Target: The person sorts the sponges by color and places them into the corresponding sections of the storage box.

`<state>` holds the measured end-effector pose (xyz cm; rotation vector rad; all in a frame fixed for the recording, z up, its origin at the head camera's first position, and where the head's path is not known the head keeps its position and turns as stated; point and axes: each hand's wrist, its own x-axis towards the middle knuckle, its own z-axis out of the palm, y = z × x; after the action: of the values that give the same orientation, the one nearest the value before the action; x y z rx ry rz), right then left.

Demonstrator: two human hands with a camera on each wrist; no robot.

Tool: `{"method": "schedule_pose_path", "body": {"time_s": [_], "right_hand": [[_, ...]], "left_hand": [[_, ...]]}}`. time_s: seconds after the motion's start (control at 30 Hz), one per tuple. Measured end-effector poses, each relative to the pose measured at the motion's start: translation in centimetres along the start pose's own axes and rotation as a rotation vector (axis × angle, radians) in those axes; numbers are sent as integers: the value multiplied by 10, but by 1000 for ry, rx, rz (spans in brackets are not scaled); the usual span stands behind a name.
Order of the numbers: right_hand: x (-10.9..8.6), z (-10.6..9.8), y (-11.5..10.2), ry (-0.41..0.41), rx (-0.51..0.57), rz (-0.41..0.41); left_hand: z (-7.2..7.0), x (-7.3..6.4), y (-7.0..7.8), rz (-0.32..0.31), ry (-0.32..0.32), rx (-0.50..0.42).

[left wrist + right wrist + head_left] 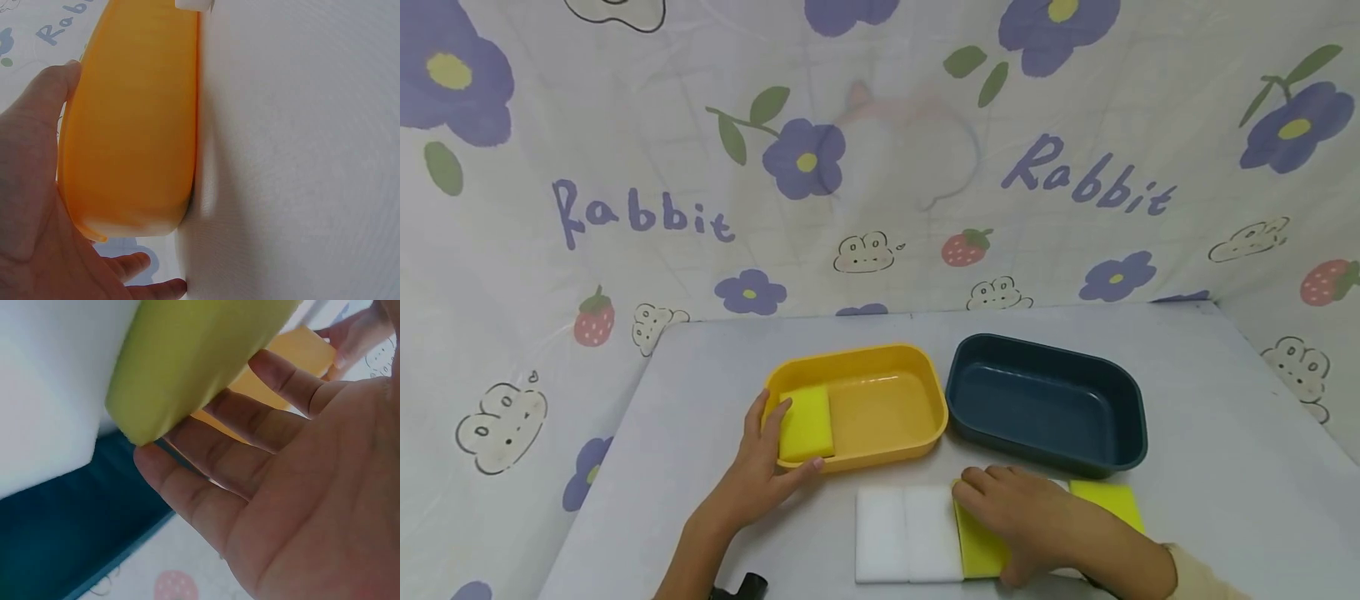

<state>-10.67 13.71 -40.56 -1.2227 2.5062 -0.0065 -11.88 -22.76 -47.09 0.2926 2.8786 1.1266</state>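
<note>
A yellow sponge [807,422] lies inside the left end of the yellow plastic container [880,408]. My left hand [767,467] rests on that end, its thumb along the near rim and its fingers reaching over the left rim beside the sponge. In the left wrist view its fingers are spread around the container's corner [134,125]. My right hand [1026,517] grips a second yellow sponge [981,537] from above, with fingers at its far edge and thumb near its front edge. Fingertips [150,459] press the sponge's side [194,362] in the right wrist view.
Two white sponge blocks [906,533] lie side by side just left of the gripped sponge. Another yellow sponge [1107,502] sits to its right, partly behind the forearm. A dark blue container [1045,400] stands at the back right. A black object [751,586] is at the front edge.
</note>
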Motion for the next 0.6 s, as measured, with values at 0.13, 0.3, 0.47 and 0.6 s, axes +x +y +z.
{"method": "schedule_pose_path", "body": {"time_s": [0.13,0.3,0.47,0.6], "right_hand": [[-3,-9,0,18,-7,-9],[-6,-23,1,33,-24,-38],[-7,-41,0,63,-34,-70],[-6,-57,-1,64,-37,-69]], "left_hand": [[-1,0,2,-5,-5,-6],[-1,0,3,-8,-7,-9],[-1,0,2,-18,-7,0],[-1,-1,2,-24,-10,-2]]}}
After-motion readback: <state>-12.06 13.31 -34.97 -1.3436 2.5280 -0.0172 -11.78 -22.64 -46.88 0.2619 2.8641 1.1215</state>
